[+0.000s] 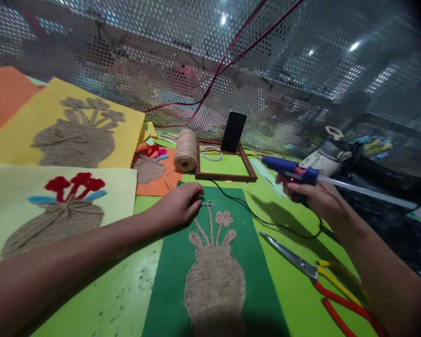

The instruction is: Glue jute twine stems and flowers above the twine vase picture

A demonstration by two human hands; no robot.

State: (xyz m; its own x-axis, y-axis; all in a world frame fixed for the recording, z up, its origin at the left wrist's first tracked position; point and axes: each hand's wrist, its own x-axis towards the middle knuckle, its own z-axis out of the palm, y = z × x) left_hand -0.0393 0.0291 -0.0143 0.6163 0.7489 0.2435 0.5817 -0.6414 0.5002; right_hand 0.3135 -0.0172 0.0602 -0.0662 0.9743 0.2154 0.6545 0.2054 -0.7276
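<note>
My left hand (pixel 183 205) is closed over the upper left of a green sheet (pixel 171 281), its fingers pinching jute twine (pixel 209 220) that forms a small loop atop a flower stem. On the sheet, a twine vase (pixel 214 285) carries stems, leaves and one finished flower (pixel 224 218). My right hand (pixel 312 194) grips a blue glue gun (pixel 289 169), raised right of the sheet, with a red light showing and a clear glue stick out of its back. Scissors (pixel 301 262) with red and yellow handles lie below that hand.
Behind the sheet stand a twine spool (pixel 186 150), a brown frame (pixel 228 177) and a phone (pixel 233 132). Yellow (pixel 17 126) and pale (pixel 121 187) sheets with twine vases lie left. The gun's black cord (pixel 245 204) crosses the table. A bottle (pixel 323 157) stands right, before perforated metal (pixel 154 56).
</note>
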